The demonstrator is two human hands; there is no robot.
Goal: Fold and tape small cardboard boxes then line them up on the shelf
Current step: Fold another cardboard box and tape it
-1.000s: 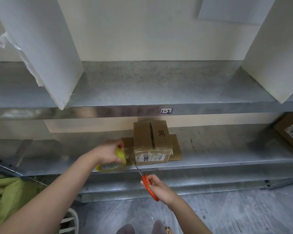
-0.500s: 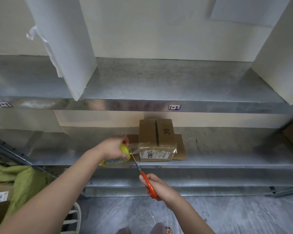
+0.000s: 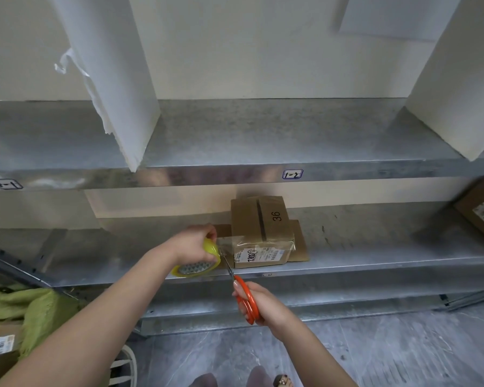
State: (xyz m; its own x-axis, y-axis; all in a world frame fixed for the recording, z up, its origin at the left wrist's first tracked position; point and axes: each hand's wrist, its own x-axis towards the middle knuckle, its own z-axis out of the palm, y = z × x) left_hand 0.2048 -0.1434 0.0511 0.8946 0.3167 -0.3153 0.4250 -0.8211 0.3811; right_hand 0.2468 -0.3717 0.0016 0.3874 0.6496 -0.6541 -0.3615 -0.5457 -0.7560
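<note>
Head view shows one cardboard box [image 3: 259,227], contents hidden, on the shelf [image 3: 375,258]. The left hand [image 3: 192,243] grips one tape roll [image 3: 197,268], and the right hand [image 3: 263,303] grips one pair of scissors [image 3: 246,300].

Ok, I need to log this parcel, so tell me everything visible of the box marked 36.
The box is small, brown cardboard, closed, its top flaps meeting at a dark seam, 36 handwritten beside it. It sits on flat cardboard pieces on the lower metal shelf. A white printed label with black scribble is on its front. Shiny clear tape wraps the front top edge and stretches left to the yellow tape roll gripped by the left hand.
</note>
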